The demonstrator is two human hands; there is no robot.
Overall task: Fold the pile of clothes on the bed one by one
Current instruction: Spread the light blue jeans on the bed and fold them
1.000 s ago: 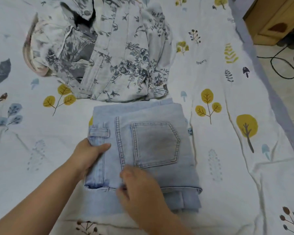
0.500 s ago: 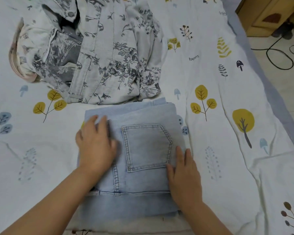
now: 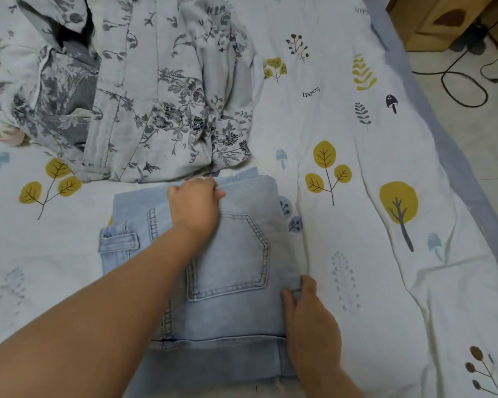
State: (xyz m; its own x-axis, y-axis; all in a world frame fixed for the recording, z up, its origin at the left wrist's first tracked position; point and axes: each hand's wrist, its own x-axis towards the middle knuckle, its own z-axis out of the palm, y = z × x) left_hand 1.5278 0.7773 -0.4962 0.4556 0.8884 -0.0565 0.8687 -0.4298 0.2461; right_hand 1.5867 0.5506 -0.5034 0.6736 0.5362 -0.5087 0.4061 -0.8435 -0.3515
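Note:
A pair of light-blue jeans lies folded into a thick square on the bed, back pocket facing up. My left hand reaches across to the far edge of the fold, its fingers curled over that edge. At the right side of the fold, my right hand grips the denim between thumb and fingers. Beyond the jeans lies a crumpled grey floral garment, unfolded, with a darker lining showing at its left.
The white bedsheet is printed with yellow trees, leaves and mushrooms. The bed's grey-blue edge runs down the right. Past it are a tiled floor, a black cable and a wooden cabinet.
My left hand slid from the fold's left part up to its far edge and curled over it. My right hand shifted from lying flat to gripping the right side.

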